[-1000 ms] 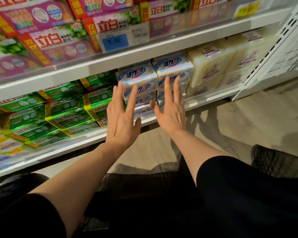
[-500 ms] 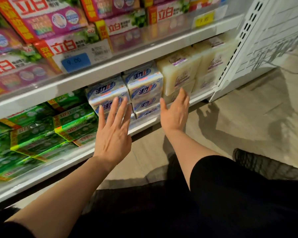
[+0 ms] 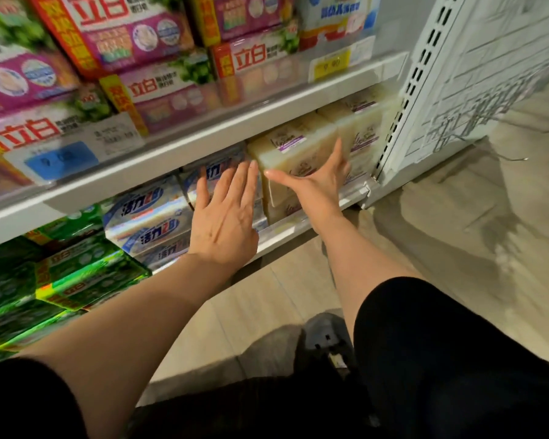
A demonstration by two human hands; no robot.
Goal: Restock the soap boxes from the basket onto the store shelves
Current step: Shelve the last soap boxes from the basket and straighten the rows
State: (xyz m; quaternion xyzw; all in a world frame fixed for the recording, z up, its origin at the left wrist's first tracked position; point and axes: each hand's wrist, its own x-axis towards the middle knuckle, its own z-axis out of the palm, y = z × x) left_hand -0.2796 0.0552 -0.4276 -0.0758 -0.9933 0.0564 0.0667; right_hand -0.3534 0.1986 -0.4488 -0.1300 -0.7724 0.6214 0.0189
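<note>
1. Left hand [image 3: 224, 217], fingers straight and spread, lies flat against the blue-and-white soap boxes [image 3: 149, 217] on the lower shelf [image 3: 286, 228].
2. Right hand [image 3: 317, 182], fingers extended, presses the cream soap packs [image 3: 293, 147] beside them, gripping nothing.

Left hand: our left hand [image 3: 224, 217] lies flat, fingers straight, against the blue-and-white soap boxes [image 3: 149, 213] on the lower shelf [image 3: 286, 231].
Right hand: our right hand [image 3: 316, 182] spreads over the front of the cream soap stack [image 3: 293, 150].
Left of these: green soap packs [image 3: 76, 274].
Upper shelf: pink packs [image 3: 159, 90], a blue price tag [image 3: 61, 160].
</note>
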